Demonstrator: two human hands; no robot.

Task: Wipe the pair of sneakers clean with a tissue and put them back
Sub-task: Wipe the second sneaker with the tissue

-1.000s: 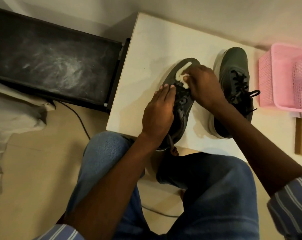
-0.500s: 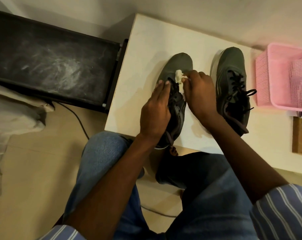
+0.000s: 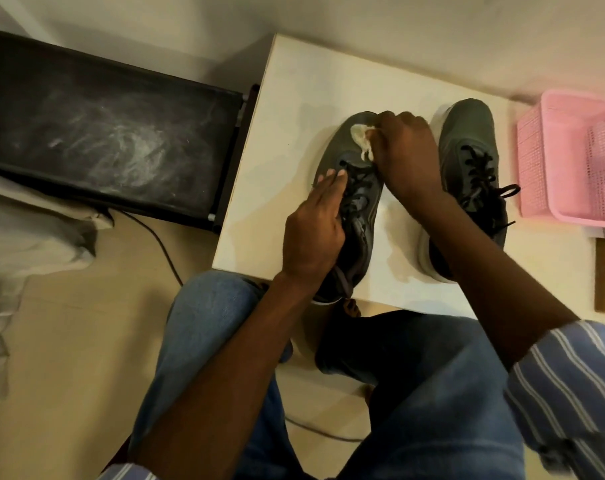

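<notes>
Two dark grey sneakers with black laces stand toes-away on a small white table [image 3: 294,109]. My left hand [image 3: 315,233] grips the left sneaker [image 3: 346,150] at its collar and laces, and its heel hangs over the table's near edge. My right hand [image 3: 405,150] presses a crumpled white tissue [image 3: 361,138] on the toe of that sneaker. The right sneaker [image 3: 474,143] stands untouched beside it, partly hidden by my right forearm.
A pink plastic basket [image 3: 571,161] sits at the table's right end. A dusty black unit [image 3: 103,133] stands left of the table, with a cable [image 3: 162,244] trailing on the floor. White cloth [image 3: 24,237] lies at far left. My knees in blue jeans are below the table edge.
My right hand has slid the tissue from the laces forward onto the toe of the left sneaker. My left hand keeps its grip on the shoe.
</notes>
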